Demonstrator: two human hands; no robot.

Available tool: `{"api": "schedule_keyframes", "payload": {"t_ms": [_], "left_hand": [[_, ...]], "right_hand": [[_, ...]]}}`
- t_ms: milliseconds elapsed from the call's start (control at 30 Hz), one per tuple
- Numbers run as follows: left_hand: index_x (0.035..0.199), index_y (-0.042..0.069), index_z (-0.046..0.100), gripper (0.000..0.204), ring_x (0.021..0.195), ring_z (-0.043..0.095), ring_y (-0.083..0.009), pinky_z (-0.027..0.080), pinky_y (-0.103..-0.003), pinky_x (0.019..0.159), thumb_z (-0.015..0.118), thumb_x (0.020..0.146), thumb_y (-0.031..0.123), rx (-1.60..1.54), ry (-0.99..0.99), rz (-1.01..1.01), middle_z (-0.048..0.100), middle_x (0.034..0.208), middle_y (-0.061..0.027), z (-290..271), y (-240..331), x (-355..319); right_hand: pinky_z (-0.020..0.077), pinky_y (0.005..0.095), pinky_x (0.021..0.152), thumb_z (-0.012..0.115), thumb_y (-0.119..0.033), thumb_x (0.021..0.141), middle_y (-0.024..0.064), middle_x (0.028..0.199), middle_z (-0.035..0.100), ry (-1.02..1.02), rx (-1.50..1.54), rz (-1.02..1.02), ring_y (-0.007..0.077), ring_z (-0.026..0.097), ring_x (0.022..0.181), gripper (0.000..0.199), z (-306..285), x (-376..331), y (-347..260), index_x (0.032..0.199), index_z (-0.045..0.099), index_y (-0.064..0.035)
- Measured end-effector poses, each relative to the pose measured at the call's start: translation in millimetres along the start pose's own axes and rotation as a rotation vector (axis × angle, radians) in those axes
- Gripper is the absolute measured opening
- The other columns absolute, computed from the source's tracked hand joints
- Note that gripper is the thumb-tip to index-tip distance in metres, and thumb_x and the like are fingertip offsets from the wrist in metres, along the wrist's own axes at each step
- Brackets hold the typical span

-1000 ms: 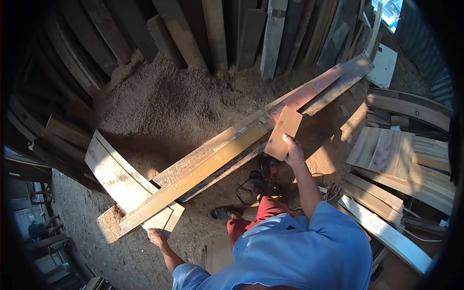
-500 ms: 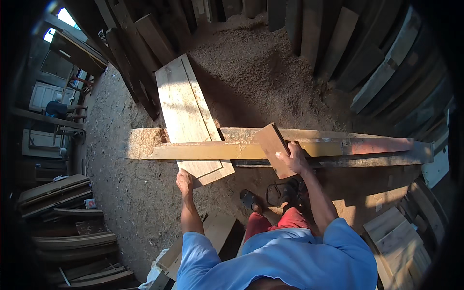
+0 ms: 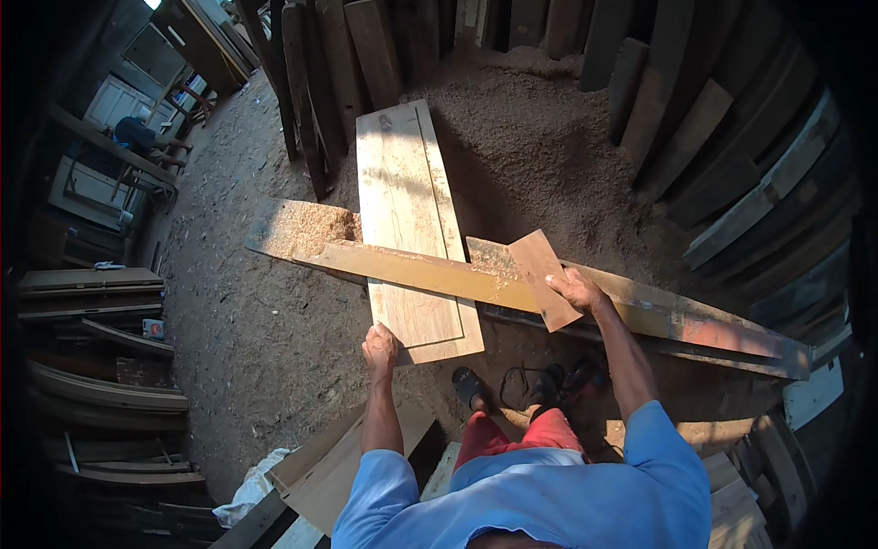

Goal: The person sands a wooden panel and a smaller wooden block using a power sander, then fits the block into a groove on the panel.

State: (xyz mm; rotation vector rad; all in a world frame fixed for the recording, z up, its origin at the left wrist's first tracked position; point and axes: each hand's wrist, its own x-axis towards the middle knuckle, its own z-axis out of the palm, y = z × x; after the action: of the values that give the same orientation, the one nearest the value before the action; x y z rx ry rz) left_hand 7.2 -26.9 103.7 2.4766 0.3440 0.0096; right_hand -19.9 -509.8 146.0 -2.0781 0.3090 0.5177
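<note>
Head camera view: Two bare hands, set well apart, each grip a piece of wood above a debris-strewn dirt floor (image 3: 233,311). The left hand (image 3: 380,348) is closed on the near left corner of a wide, pale wooden panel (image 3: 402,210), which has a dark line along its right and near edges and stretches away beyond that hand. Thumb and fingers of the right hand (image 3: 578,291) are clamped on a small, reddish-brown rectangular wooden board (image 3: 533,270) held at a slant; whether it touches what lies beneath cannot be told. Between the hands, a long, narrow yellow strip (image 3: 430,273) crosses over the panel and runs past the right hand to a red section. Pale, loose shavings (image 3: 311,224) cover the end of a weathered grey beam (image 3: 262,224) beyond the left hand. Farther out from both hands spreads a broad brown sawdust heap (image 3: 540,137), backed by dark, upright wooden planks (image 3: 686,137). Long, flat stacked boards (image 3: 101,384) sit well left of the left hand. Nearer the body than the hands are dark open sandals (image 3: 466,386), red trousers (image 3: 549,432) and a blue short-sleeved shirt (image 3: 512,503).
</note>
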Motion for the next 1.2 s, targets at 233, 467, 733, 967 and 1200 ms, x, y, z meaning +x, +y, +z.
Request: {"api": "schedule_keyframes", "payload": {"t_ms": [233,467,733,967,1200], "left_hand": [[0.093,-0.004,0.067,0.05,0.077,0.07,-0.0428,0.051,-0.053,0.07,0.039,0.104,0.035,0.02,-0.151,-0.238,0.067,0.077,-0.0279,-88,-103,-154],[0.116,0.003,0.071,0.05,0.091,0.069,-0.026,0.053,-0.041,0.084,0.045,0.105,0.044,-0.158,-0.201,-0.454,0.074,0.095,-0.0186,-87,-129,-219],[0.122,-0.003,0.065,0.053,0.102,0.066,-0.0222,0.05,-0.041,0.091,0.05,0.103,0.044,-0.367,-0.336,-0.45,0.071,0.108,-0.0191,-59,-154,-178],[0.105,-0.007,0.063,0.056,0.097,0.067,-0.0373,0.049,-0.046,0.083,0.044,0.103,0.045,-0.034,-0.331,-0.253,0.068,0.099,-0.0292,-46,-58,-56],[0.094,-0.004,0.068,0.064,0.087,0.069,-0.0432,0.051,-0.05,0.077,0.036,0.106,0.05,-0.065,-0.142,-0.263,0.068,0.086,-0.0301,-33,-22,-60]], "right_hand": [[0.0516,0.0401,0.091,0.058,-0.048,0.096,0.0191,0.111,0.072,-0.009,0.117,-0.046,0.028,0.069,0.103,0.06,-7,-6,-9,0.131,0.062,0.0003],[0.0535,0.0352,0.081,0.06,-0.032,0.099,0.0113,0.101,0.072,0.099,0.193,-0.103,0.0171,0.068,0.091,0.043,9,-8,-3,0.119,0.067,0.0047],[0.0497,0.0447,0.095,0.066,-0.032,0.091,0.0181,0.12,0.067,0.152,-0.067,-0.289,0.0338,0.065,0.11,0.043,33,-44,-26,0.114,0.069,0.0041],[0.0404,0.0451,0.11,0.055,-0.049,0.095,0.0264,0.138,0.058,0.075,-0.187,-0.028,0.0388,0.053,0.133,0.063,3,-29,-49,0.131,0.062,0.0021],[0.0457,0.0454,0.1,0.046,-0.058,0.096,0.0254,0.12,0.068,0.01,-0.113,-0.022,0.0397,0.063,0.117,0.069,-2,-21,-32,0.13,0.063,-0.0003]]}}
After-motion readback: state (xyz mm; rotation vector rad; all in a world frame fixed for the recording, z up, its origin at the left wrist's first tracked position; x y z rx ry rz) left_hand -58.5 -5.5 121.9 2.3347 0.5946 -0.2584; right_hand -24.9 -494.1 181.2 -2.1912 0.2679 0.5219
